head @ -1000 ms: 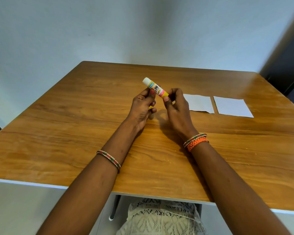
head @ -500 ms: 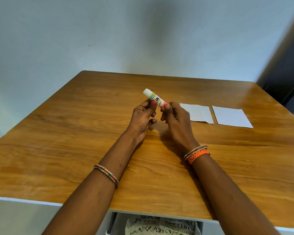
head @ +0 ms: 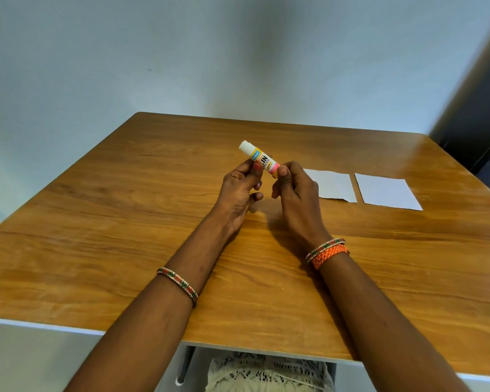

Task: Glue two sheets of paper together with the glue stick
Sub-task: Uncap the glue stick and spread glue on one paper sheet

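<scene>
Both hands, left (head: pixel 239 188) and right (head: pixel 293 188), pinching glue stick (head: pixel 259 159) above table (head: pixel 125 222).

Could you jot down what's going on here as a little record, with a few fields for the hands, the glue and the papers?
left hand: pinches the glue stick near its middle
right hand: pinches the glue stick's lower end
glue stick: held tilted above the table, white end pointing up and away
near sheet: flat on the table, right of the hands
far sheet: flat beside it, a gap between them
glue on paper: none seen yet
</scene>
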